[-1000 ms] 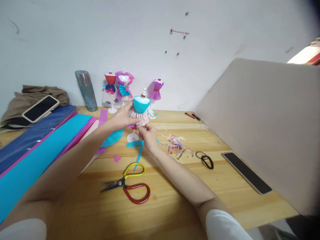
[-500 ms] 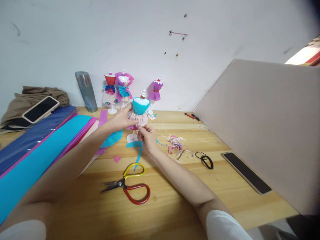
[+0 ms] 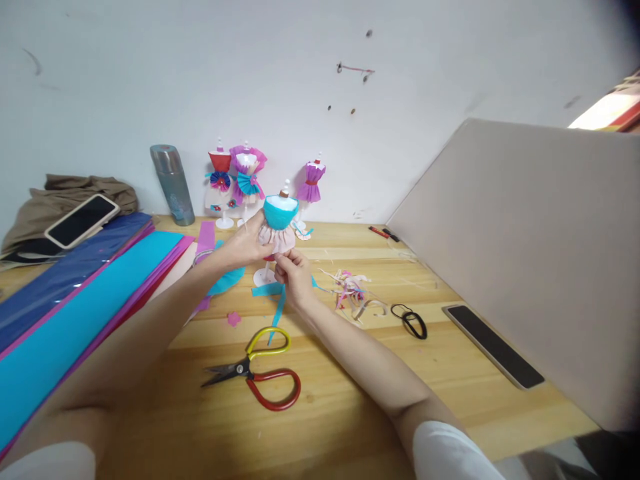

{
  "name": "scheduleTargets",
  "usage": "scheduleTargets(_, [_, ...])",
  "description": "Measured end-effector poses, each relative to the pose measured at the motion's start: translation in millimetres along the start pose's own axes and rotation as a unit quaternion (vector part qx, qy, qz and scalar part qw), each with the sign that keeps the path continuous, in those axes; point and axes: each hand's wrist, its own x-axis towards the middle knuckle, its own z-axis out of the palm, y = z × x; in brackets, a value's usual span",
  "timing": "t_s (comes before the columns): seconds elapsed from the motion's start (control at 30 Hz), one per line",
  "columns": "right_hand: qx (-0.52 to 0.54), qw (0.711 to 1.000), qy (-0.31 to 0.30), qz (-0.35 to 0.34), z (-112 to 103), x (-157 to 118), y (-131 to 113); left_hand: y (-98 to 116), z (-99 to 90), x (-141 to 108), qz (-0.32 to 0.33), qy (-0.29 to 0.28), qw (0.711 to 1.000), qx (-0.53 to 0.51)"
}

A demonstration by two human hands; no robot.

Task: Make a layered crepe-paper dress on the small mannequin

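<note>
A small white dress form [image 3: 281, 212] with a turquoise top and a gathered pale pink skirt stands upright on its round white base. My left hand [image 3: 253, 239] grips its left side at the waist and skirt. At the skirt's lower hem, the fingers of my right hand [image 3: 294, 272] are pinched together on the pale pink skirt [image 3: 278, 239]. Below the hands lie turquoise paper strips [image 3: 278, 313] and scissors [image 3: 241, 368] with one yellow and one red handle, blades slightly apart.
Three dressed forms [image 3: 312, 183] and a flask [image 3: 173, 187] stand by the wall. Coloured paper sheets [image 3: 95, 300] and a phone [image 3: 81, 220] lie at left. Paper scraps [image 3: 353, 288], black hair bands [image 3: 410, 321] and a dark flat device [image 3: 493, 345] are at right.
My left hand has shifted slightly on the form, its forearm a little higher. The right hand stays pinched at the hem, nearly unmoved.
</note>
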Motion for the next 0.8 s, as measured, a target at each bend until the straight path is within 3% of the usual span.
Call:
scheduleTargets(0.3, [0.032, 0.999, -0.014, -0.002, 3, 0, -4, -12, -1.4, 0, 0.038, -0.059, 0.995, 0.078])
scheduleTargets(0.8, [0.059, 0.997, -0.05, 0.016, -1, 2, -3, -15, 1.3, 3, 0.029, -0.041, 0.999, 0.009])
